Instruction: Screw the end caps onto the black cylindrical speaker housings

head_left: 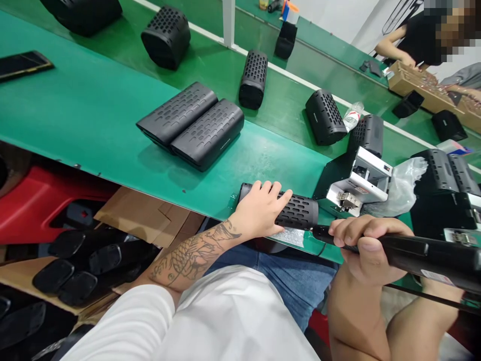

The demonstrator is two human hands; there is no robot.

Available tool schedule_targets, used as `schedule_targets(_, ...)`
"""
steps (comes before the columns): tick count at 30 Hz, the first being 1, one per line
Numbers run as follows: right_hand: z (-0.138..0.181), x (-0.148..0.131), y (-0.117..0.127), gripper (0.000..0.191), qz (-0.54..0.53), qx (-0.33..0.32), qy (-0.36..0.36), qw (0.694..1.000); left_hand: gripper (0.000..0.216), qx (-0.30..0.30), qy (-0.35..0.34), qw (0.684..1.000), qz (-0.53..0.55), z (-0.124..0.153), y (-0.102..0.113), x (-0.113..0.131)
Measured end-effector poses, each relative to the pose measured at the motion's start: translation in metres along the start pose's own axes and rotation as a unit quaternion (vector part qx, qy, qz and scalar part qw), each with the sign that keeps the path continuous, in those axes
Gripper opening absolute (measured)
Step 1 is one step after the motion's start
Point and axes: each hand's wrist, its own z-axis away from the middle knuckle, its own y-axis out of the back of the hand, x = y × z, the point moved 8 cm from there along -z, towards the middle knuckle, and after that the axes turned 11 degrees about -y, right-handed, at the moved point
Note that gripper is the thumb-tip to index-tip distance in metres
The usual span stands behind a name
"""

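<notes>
My left hand (261,208) lies over a black perforated speaker shell (296,210) that rests on its side at the near edge of the green bench (93,110); the fingers curl round its top. My right hand (366,248) is closed round the black barrel of an electric screwdriver (424,253), held level, its tip pointing left at the end of that shell. A small plastic bag of parts (287,235) lies just below the shell.
Two finished shells (191,125) lie side by side mid-bench. Several more shells stand on the belt behind. A white and black fixture (356,183) and a clear bag (402,185) sit to the right. A cardboard box of black end caps (75,271) is lower left. Another person (417,42) works far right.
</notes>
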Motion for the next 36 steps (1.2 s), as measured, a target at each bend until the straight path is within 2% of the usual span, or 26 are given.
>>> schedule_targets(6, 0.003, 0.005, 0.001, 0.022, -0.007, -0.020, -0.030, 0.999, 0.094, -0.001, 0.007, 1.000, -0.004, -0.002, 0.002, 0.001)
schedule_targets(10, 0.003, 0.005, 0.001, 0.021, 0.004, -0.031, -0.020, 0.999, 0.094, -0.008, 0.007, 1.000, -0.006, -0.002, 0.000, 0.001)
schedule_targets(16, 0.002, 0.006, -0.004, 0.023, -0.014, -0.105, 0.002, 0.994, 0.097, -0.019, 0.005, 1.000, 0.009, -0.004, 0.001, 0.003)
schedule_targets(20, 0.003, 0.010, -0.002, 0.024, -0.026, -0.108, -0.003, 0.994, 0.098, -0.031, 0.006, 0.999, 0.012, -0.004, 0.002, 0.004)
schedule_targets(24, 0.004, 0.013, -0.010, 0.025, -0.020, -0.108, -0.002, 0.994, 0.101, -0.031, 0.002, 0.999, 0.011, -0.004, 0.001, 0.004)
schedule_targets(28, 0.005, 0.009, 0.001, 0.025, -0.004, -0.052, -0.019, 0.998, 0.100, -0.019, -0.002, 1.000, 0.007, -0.002, 0.001, 0.004)
schedule_targets(31, -0.004, -0.002, 0.034, 0.030, 0.006, 0.002, 0.000, 1.000, 0.103, -0.025, 0.004, 1.000, 0.008, 0.000, -0.001, 0.009)
schedule_targets(33, -0.016, -0.011, 0.074, 0.038, 0.020, 0.118, 0.052, 0.991, 0.106, -0.029, 0.016, 0.999, 0.006, 0.002, -0.003, 0.014)
schedule_targets(35, -0.026, -0.014, 0.114, 0.035, 0.065, 0.266, 0.109, 0.955, 0.105, -0.028, 0.031, 0.999, 0.007, 0.003, -0.003, 0.018)
schedule_targets(36, -0.031, -0.012, 0.127, 0.030, 0.092, 0.318, 0.127, 0.935, 0.102, -0.026, 0.037, 0.999, 0.011, 0.004, -0.003, 0.019)
